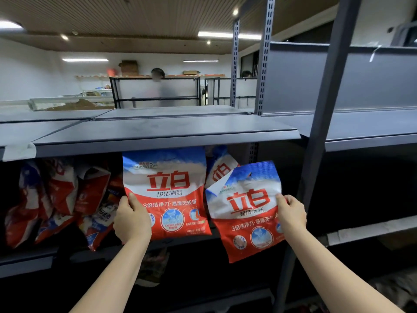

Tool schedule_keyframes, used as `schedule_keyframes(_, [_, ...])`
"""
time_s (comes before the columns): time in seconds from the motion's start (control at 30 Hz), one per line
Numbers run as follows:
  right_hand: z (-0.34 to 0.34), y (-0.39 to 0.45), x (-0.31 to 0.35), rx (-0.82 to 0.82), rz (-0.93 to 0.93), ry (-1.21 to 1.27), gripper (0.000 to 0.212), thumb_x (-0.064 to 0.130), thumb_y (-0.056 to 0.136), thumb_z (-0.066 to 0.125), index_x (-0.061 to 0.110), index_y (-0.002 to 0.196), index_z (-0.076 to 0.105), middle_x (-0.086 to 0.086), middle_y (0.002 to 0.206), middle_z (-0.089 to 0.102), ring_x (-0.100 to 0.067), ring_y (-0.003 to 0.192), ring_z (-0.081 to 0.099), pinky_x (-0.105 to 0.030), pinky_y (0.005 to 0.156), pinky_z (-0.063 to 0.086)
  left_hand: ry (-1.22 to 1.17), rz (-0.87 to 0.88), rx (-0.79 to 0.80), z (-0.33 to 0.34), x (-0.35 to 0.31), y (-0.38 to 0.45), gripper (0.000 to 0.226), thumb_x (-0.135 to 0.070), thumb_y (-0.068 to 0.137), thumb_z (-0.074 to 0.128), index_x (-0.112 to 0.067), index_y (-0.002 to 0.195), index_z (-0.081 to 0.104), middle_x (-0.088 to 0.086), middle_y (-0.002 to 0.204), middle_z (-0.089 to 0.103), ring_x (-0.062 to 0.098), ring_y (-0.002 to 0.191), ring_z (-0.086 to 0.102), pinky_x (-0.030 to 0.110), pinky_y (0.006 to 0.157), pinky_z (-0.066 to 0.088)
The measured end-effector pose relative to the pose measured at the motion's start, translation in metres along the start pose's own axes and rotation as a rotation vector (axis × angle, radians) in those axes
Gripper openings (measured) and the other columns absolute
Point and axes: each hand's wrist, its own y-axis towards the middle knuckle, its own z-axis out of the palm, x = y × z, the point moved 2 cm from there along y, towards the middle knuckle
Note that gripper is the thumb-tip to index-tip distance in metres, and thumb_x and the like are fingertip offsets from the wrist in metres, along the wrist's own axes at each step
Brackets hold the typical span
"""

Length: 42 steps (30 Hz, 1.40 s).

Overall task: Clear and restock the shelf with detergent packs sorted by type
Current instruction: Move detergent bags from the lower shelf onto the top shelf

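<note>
1. My left hand [132, 219] pinches the lower left edge of the upright red-and-white detergent pack [165, 193], thumb on the printed face and fingers hidden behind it. That pack stands on the middle shelf [27, 256], its top just under the shelf above [167, 137].

2. My right hand [292, 214] grips the right edge of a second, tilted detergent pack [244, 211] of the same print, thumb across the front. This one hangs out in front of the shelf edge with its bottom corner below shelf level, so I judge it carried wholly by the hand.

3. Handling, as I read it: these are soft film pouches (creased and slumping at the top), probably filled with powder that shifts. An edge pinch lets the bag swing and sag; a hold lower down, or support under the base, should be steadier. The glossy film looks slippery.

4. A third pack of the same brand [220, 168] leans behind, between the two I hold.

5. Further left on the same shelf lies a jumble of other packs [67, 199], slumped against one another; the print there is too dim to tell types.
</note>
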Motion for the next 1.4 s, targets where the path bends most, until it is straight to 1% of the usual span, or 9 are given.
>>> schedule_keyframes(0.3, [-0.091,-0.016,-0.01,-0.338,0.029,0.21,0.035,0.052,0.09,0.05,0.022,0.072,0.054,-0.003,0.074,0.069,-0.022,0.067,0.069,-0.046,0.073,0.058,-0.135,0.034,0.179,0.004,-0.008,-0.054,0.043,-0.043,0.1,0.031,-0.007,0.084,0.049,0.002,0.076,0.059,0.019,0.065,0.058,0.035,0.069,0.048])
schedule_keyframes(0.5, [-0.163,-0.02,-0.028,-0.544,0.056,0.279,0.035,0.049,0.091,0.05,0.02,0.075,0.055,-0.005,0.077,0.069,-0.023,0.071,0.069,-0.044,0.076,0.057,-0.232,0.066,0.294,0.025,-0.031,-0.1,0.041,-0.04,0.101,0.031,-0.007,0.088,0.053,0.0,0.073,0.057,0.015,0.061,0.055,0.03,0.065,0.042])
schedule_keyframes(0.63, [-0.206,-0.016,-0.037,-0.674,0.068,0.321,0.035,0.044,0.091,0.052,0.012,0.078,0.059,-0.006,0.076,0.067,-0.024,0.068,0.065,-0.038,0.071,0.056,-0.301,0.084,0.372,0.05,-0.056,-0.129,0.039,-0.04,0.101,0.033,-0.011,0.086,0.055,-0.001,0.073,0.059,0.017,0.064,0.059,0.036,0.07,0.049])
schedule_keyframes(0.77, [-0.252,0.003,-0.049,-0.776,0.032,0.385,0.035,0.042,0.088,0.054,0.015,0.066,0.053,-0.007,0.072,0.065,-0.027,0.066,0.063,-0.041,0.067,0.054,-0.387,0.111,0.428,0.081,-0.09,-0.164,0.038,-0.036,0.101,0.035,-0.008,0.083,0.054,-0.003,0.069,0.057,0.017,0.064,0.058,0.032,0.068,0.042])
schedule_keyframes(0.93, [-0.316,0.036,-0.063,-0.874,-0.006,0.479,0.035,0.035,0.086,0.056,0.021,0.055,0.051,-0.01,0.07,0.057,-0.023,0.064,0.056,-0.035,0.062,0.046,-0.451,0.121,0.501,0.133,-0.135,-0.218,0.039,-0.042,0.099,0.035,-0.016,0.08,0.056,0.001,0.075,0.063,0.025,0.071,0.063,0.04,0.074,0.052])
schedule_keyframes(1.07, [-0.374,0.075,-0.068,-0.927,-0.04,0.483,0.034,0.027,0.093,0.055,0.018,0.062,0.044,-0.004,0.065,0.055,-0.006,0.047,0.055,-0.019,0.047,0.045,-0.519,0.142,0.528,0.172,-0.181,-0.269,0.037,-0.033,0.101,0.036,-0.014,0.075,0.052,-0.002,0.068,0.059,0.018,0.065,0.058,0.029,0.06,0.045])
schedule_keyframes(1.13, [-0.402,0.095,-0.074,-0.946,-0.049,0.427,0.034,0.032,0.092,0.055,0.017,0.064,0.047,-0.005,0.069,0.06,-0.018,0.058,0.06,-0.028,0.059,0.05,-0.534,0.149,0.544,0.195,-0.201,-0.292,0.038,-0.033,0.101,0.036,-0.012,0.073,0.051,-0.001,0.067,0.058,0.016,0.064,0.056,0.026,0.058,0.041])
schedule_keyframes(1.2, [-0.429,0.116,-0.08,-0.971,-0.048,0.379,0.034,0.038,0.09,0.055,0.016,0.065,0.05,-0.006,0.073,0.064,-0.024,0.064,0.061,-0.036,0.067,0.051,-0.545,0.152,0.559,0.216,-0.219,-0.316,0.04,-0.038,0.1,0.036,-0.014,0.072,0.051,0.002,0.07,0.062,0.021,0.066,0.06,0.032,0.063,0.046])
schedule_keyframes(1.4, [-0.498,0.175,-0.094,-0.991,-0.055,0.369,0.033,0.044,0.088,0.054,0.019,0.066,0.052,-0.003,0.072,0.065,-0.025,0.064,0.063,-0.037,0.067,0.053,-0.591,0.151,0.56,0.264,-0.278,-0.38,0.037,-0.037,0.1,0.038,-0.009,0.082,0.055,-0.002,0.073,0.062,0.013,0.066,0.06,0.027,0.064,0.045])
